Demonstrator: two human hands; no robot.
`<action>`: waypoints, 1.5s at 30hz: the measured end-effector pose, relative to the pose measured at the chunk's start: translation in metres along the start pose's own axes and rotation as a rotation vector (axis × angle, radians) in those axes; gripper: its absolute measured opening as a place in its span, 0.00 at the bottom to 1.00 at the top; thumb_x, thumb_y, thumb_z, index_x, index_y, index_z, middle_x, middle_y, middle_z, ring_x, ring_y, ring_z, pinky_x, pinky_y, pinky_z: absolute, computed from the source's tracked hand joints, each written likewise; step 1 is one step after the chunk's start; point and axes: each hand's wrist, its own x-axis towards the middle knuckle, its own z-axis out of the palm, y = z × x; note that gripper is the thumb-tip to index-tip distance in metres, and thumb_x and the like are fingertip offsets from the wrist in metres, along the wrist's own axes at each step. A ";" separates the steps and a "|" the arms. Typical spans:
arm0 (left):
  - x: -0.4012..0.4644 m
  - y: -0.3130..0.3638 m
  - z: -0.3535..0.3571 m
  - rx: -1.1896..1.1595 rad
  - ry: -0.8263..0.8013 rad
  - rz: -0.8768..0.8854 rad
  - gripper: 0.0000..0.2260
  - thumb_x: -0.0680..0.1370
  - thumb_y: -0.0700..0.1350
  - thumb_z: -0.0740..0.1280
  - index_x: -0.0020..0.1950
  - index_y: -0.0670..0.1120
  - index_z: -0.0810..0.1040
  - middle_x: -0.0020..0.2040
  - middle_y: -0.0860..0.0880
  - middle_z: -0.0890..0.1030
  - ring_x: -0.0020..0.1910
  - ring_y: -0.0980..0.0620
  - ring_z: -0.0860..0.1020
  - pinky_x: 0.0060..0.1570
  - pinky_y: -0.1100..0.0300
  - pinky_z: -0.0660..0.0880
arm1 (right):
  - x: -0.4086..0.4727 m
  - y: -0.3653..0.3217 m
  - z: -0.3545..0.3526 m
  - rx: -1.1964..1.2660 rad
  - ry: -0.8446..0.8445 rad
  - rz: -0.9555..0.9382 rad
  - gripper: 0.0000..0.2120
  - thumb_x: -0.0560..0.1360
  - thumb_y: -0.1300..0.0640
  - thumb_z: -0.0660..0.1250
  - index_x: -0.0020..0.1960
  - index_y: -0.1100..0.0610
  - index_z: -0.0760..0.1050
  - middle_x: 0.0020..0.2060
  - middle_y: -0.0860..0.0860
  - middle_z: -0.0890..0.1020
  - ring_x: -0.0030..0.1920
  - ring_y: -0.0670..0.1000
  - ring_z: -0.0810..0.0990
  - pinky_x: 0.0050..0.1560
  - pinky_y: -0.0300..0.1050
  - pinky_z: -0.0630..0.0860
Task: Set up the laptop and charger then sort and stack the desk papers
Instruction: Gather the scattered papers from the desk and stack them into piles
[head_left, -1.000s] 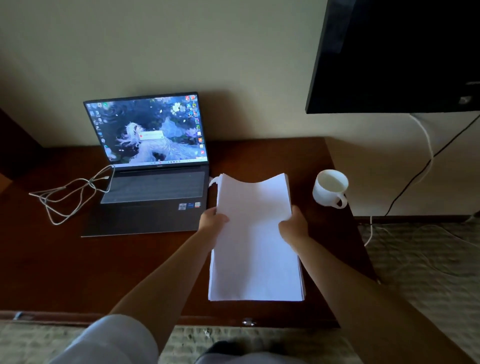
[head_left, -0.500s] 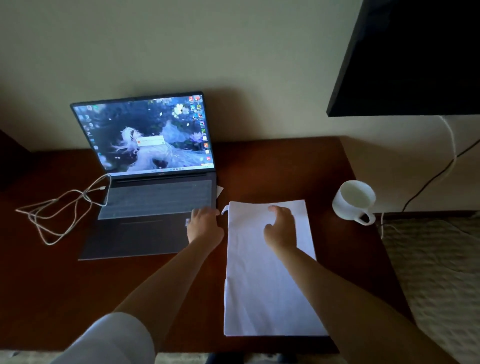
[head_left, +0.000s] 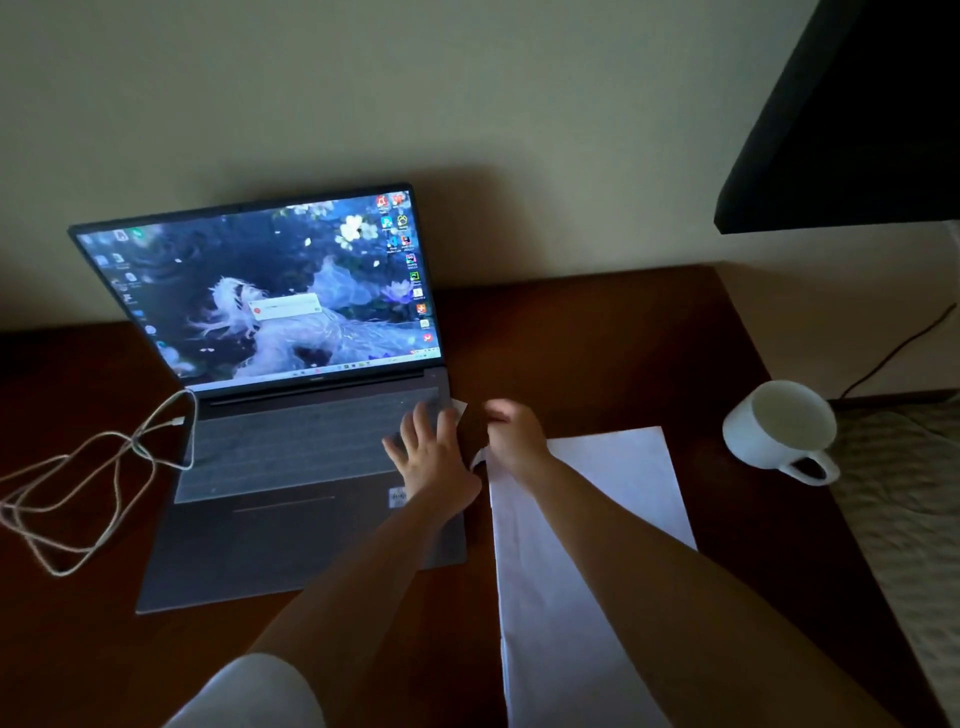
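A dark reddish-brown wooden desk (head_left: 597, 332) is standing against a pale wall, and everything else is lying on it. A black flat panel (head_left: 857, 114) is hanging on the wall above the desk's right rear corner, only partly in view.

An open dark grey laptop (head_left: 291, 467) is sitting toward the desk's left rear, its lit screen showing a blue-toned wallpaper with icons down both sides and a small pop-up in the middle.

A stack of white paper sheets (head_left: 613, 493) is lying flat just beside the laptop's right edge, running from mid-desk down to the desk's front edge and out of view. Its rear left corner is looking torn or curled.

A thin white charger cable (head_left: 93, 478) is lying in loose loops near the desk's left edge, its plug reaching the laptop's left side near the hinge.

A white ceramic mug (head_left: 779, 428) is standing upright near the desk's right edge, handle pointing toward the front right.

The left hand (head_left: 431, 452) is resting palm-down with fingers spread and released on the laptop's right side, over the keyboard's end.

The right hand (head_left: 511, 439) is hovering at the stack's rear left corner, fingers curled loosely; motion blur is making it impossible to tell whether they are pinching anything.

A small white paper scrap (head_left: 460, 409) is peeking out by the laptop's right edge, just beyond the left fingertips.
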 end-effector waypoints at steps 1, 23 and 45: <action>0.001 0.000 0.004 -0.032 0.028 0.014 0.31 0.69 0.47 0.70 0.69 0.52 0.60 0.75 0.47 0.50 0.75 0.43 0.47 0.72 0.36 0.44 | 0.004 -0.002 0.002 0.021 -0.007 0.025 0.21 0.79 0.66 0.55 0.70 0.56 0.68 0.67 0.54 0.72 0.67 0.54 0.71 0.64 0.45 0.69; 0.007 -0.011 0.007 -0.360 0.260 0.272 0.25 0.58 0.40 0.68 0.49 0.52 0.61 0.67 0.54 0.56 0.67 0.46 0.57 0.68 0.31 0.52 | 0.057 -0.028 0.018 -0.115 -0.115 0.120 0.09 0.72 0.60 0.71 0.52 0.61 0.80 0.44 0.56 0.82 0.45 0.53 0.80 0.46 0.43 0.76; -0.004 -0.009 -0.004 -0.320 0.233 0.261 0.24 0.56 0.32 0.64 0.46 0.49 0.60 0.67 0.44 0.63 0.62 0.45 0.59 0.66 0.38 0.57 | 0.007 -0.015 -0.046 0.043 0.532 0.031 0.14 0.82 0.56 0.52 0.61 0.63 0.69 0.57 0.60 0.76 0.56 0.60 0.76 0.46 0.47 0.71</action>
